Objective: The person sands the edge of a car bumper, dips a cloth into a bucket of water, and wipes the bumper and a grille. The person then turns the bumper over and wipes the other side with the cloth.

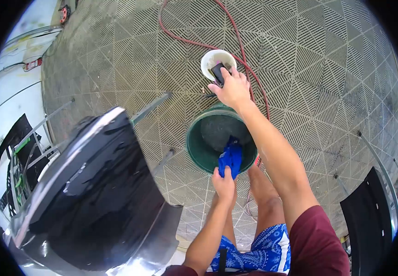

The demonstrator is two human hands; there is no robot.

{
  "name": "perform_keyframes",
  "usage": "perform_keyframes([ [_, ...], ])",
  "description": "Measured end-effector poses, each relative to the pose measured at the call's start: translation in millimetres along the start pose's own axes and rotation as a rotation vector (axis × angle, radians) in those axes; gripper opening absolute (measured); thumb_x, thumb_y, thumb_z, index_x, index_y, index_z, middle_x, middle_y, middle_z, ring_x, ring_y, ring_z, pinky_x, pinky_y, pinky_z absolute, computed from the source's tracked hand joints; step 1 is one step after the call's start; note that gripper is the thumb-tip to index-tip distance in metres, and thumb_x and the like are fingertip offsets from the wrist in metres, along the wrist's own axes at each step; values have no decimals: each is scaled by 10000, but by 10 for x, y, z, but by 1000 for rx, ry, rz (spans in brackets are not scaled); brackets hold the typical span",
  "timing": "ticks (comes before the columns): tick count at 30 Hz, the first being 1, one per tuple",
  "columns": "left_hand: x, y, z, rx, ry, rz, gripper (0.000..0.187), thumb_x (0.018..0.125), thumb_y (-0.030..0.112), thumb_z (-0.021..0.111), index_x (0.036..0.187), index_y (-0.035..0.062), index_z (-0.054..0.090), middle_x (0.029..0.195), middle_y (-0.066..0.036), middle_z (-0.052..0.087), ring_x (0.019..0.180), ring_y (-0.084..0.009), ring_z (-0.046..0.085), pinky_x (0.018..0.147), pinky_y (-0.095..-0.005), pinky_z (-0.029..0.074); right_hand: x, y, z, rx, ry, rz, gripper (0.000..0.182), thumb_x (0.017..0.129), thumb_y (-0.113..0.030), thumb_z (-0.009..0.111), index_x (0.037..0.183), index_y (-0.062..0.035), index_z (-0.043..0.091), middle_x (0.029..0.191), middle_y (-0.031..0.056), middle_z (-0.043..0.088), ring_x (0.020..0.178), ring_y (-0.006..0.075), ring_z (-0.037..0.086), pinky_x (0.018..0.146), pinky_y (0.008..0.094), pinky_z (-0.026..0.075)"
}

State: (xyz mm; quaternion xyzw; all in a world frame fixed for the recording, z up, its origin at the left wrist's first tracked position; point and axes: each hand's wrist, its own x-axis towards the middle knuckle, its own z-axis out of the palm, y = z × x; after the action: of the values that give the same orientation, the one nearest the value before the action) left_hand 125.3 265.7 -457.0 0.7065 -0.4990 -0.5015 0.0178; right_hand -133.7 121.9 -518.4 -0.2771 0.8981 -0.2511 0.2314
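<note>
My left hand [224,186] is closed on a blue cloth [230,158], which hangs over the near rim into a green bucket [192,156]. Greyish water [217,131] shows inside that bucket. Farther forward, my right hand [235,89] reaches to a smaller white bucket [207,57]. Its thumb and fingers are closed around a dark block [218,71] at the white bucket's mouth, and the hand hides part of the block.
A large glossy black car panel [93,198], wet-looking, stands on a metal stand [152,108] at my left. A red hose [235,34] runs over the grated floor [309,92] past the white bucket. Another black panel [366,216] is at the right.
</note>
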Motion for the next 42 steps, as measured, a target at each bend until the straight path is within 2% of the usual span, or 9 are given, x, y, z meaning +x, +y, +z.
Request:
perform_keyframes([
  [3,-477,341,-131,-290,34,8,271,1025,229,650,1057,-39,676,907,-72,703,824,-140,621,742,-329,512,-473,-92,-349,319,49,-210,514,910,-380,735,1292,-43,670,1325,227,657,1250,420,590,1096,487,459],
  [9,-1178,959,-727,-632,-178,-62,296,1071,211,613,1231,-38,620,1114,-49,668,970,-97,606,870,-277,506,-2101,271,-682,764,-552,424,578,1008,-471,651,1379,-28,650,1433,185,624,1397,290,521,1172,407,386],
  [12,-968,763,-856,-463,-239,-38,523,1063,160,608,1501,-21,386,1369,-115,578,1198,-175,605,1072,-342,476,-2295,281,-791,1462,-485,745,457,1005,-345,698,1309,-8,646,1193,95,703,1074,179,671,967,333,529],
  [21,-557,-25,-775,330,-258,744,1081,752,116,849,1617,17,208,1595,-283,328,1491,-428,342,1228,-498,313,-2978,-226,-395,686,-313,540,356,985,-382,710,1019,-29,746,775,23,690,715,147,662,716,313,546],
  [30,-1013,151,-924,-344,-520,455,487,790,-111,573,1267,-36,637,1192,-93,697,1148,-194,636,1084,-346,462,-3179,-188,-1158,1424,-118,595,598,1041,-389,635,1514,-95,419,1267,124,664,1097,241,678,940,389,570],
  [36,-1255,83,-1078,-416,-363,482,672,804,-52,606,1459,21,475,1415,-106,538,1303,-228,530,1134,-372,413,-3302,-79,-894,1245,-122,579,303,907,-229,811,1095,-50,655,1006,60,700,874,152,667,808,318,570],
  [38,-1469,258,-1263,-1080,-643,-420,593,902,100,677,1460,66,482,1388,-79,560,1283,-241,548,1130,-398,420,-3396,-417,-859,818,103,395,306,850,-250,860,930,-57,637,852,59,686,734,160,628,691,318,536],
  [40,-1268,206,-1016,-1288,-740,-357,580,976,588,658,1321,127,584,1233,-55,629,1133,-232,625,982,-402,525,-3573,-635,-813,433,107,268,325,869,-304,832,855,-37,647,759,96,669,716,196,641,680,361,528],
  [42,-899,-189,-738,-1330,-809,-494,497,977,581,668,1175,127,626,1073,-6,642,939,-164,637,864,-343,541,-3718,-709,-764,346,38,363,369,931,-351,722,814,-3,687,730,131,686,735,215,668,696,392,526],
])
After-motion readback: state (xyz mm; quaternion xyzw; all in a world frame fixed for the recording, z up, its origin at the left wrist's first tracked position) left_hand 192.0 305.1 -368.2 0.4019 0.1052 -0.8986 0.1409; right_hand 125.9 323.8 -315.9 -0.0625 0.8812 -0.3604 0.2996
